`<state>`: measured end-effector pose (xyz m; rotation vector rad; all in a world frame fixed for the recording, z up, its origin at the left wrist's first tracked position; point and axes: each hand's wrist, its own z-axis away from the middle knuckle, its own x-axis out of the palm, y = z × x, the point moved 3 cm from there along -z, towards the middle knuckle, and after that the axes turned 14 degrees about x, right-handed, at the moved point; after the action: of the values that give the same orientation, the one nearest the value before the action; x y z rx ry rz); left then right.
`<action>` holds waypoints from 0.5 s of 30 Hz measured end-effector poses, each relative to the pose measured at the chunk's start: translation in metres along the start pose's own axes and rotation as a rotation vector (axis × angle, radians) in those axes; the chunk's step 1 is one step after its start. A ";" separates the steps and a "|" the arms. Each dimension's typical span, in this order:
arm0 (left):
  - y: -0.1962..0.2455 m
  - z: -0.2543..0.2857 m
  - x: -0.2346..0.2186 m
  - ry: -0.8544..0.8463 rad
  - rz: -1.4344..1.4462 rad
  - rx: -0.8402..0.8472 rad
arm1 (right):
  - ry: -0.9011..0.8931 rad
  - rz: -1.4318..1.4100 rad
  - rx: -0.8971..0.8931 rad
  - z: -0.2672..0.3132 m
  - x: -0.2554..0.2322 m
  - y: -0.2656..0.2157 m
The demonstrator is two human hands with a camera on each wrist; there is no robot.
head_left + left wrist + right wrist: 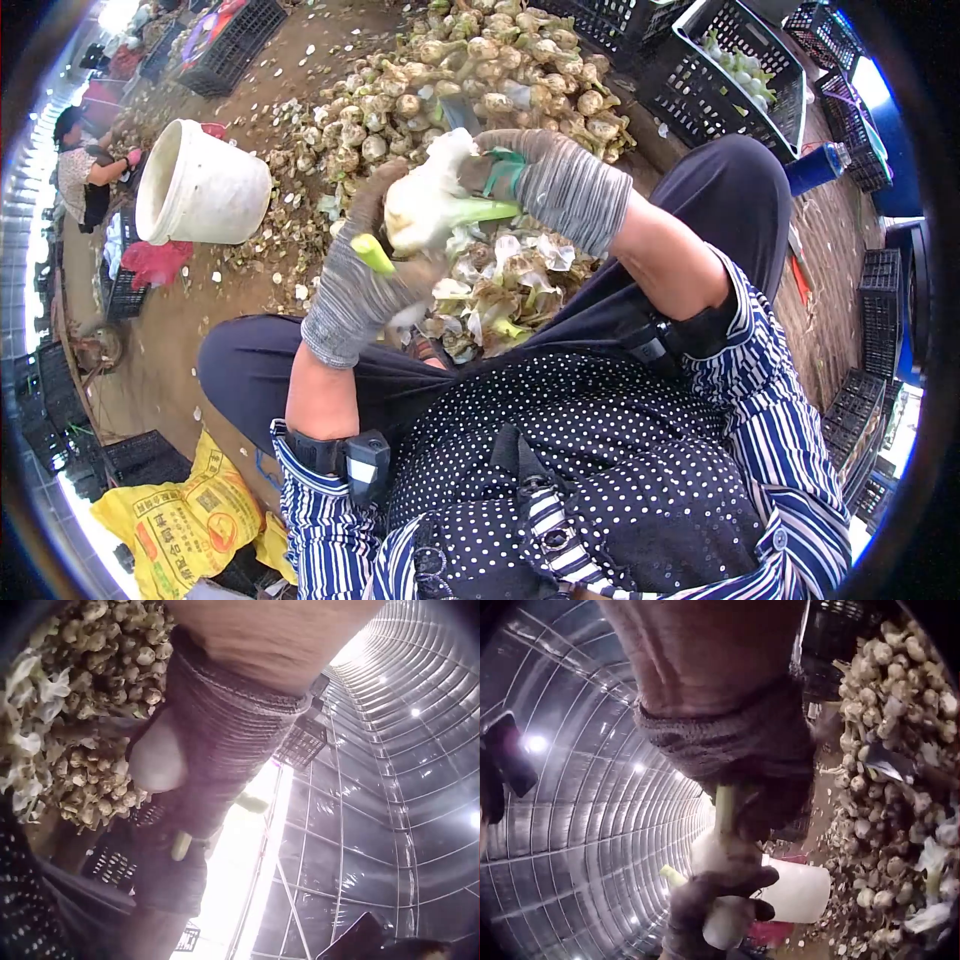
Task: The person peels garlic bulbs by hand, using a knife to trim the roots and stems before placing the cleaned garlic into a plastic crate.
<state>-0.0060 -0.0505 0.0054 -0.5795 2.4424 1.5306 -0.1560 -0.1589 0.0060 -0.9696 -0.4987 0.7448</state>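
Observation:
In front of the lap, both gloved hands meet at a white garlic bulb (420, 210) with a cut green stem pointing right. My left hand (350, 290) holds it from the left side. A second green stem (373, 253) pokes out between that hand's thumb and fingers; its white bulb (727, 924) shows in the left hand's grip in the right wrist view. My right hand (570, 185), with a green band at its fingers, grips the first bulb from the right with curled fingers. White peeled skins and stalks (500, 285) lie below the hands.
A heap of unpeeled garlic (480, 70) lies ahead, with a flat grey blade-like piece (889, 763) over it. A white bucket (205, 185) stands left. A black crate (725, 85) with trimmed garlic is at right, near a blue bottle (815, 168). Another person (90, 170) sits far left.

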 end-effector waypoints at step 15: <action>0.001 0.015 -0.007 0.212 0.904 -0.414 | -0.203 -0.284 -0.084 -0.002 -0.002 -0.002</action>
<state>-0.0002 -0.0355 0.0019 0.4321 2.7119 2.4282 -0.1557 -0.1624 0.0063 -0.8815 -0.8318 0.5710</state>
